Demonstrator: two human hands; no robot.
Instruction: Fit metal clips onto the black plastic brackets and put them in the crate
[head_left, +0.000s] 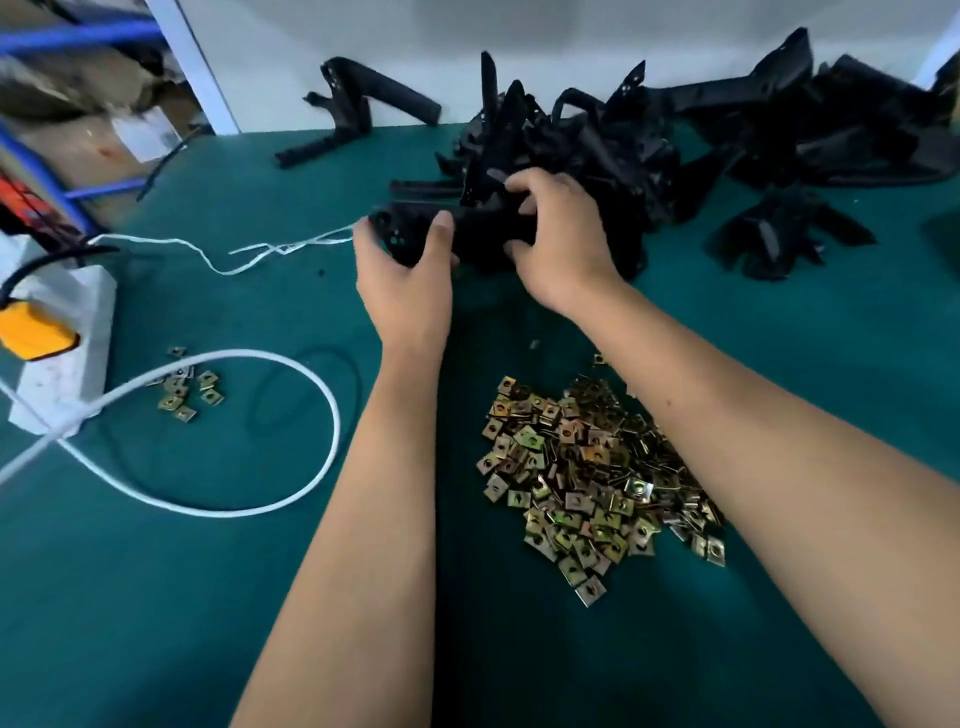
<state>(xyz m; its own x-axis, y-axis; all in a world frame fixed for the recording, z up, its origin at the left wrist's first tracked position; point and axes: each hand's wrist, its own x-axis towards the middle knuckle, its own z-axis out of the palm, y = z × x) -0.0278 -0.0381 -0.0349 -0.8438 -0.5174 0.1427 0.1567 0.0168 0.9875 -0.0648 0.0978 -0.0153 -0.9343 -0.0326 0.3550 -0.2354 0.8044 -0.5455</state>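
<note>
While both hands (467, 244) grip one bracket (467, 228) (pile's near edge), clips (587, 467) lie near.

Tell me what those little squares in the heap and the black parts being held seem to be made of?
Clips: likely plated metal, going by the yellowish, glinting sheen and thin folded edges. Bracket, gripped by the left hand and right hand: apparently moulded plastic, matt black with punched holes.

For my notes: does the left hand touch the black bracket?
Touching. Head view shows the left hand curled around the black bracket.
</note>
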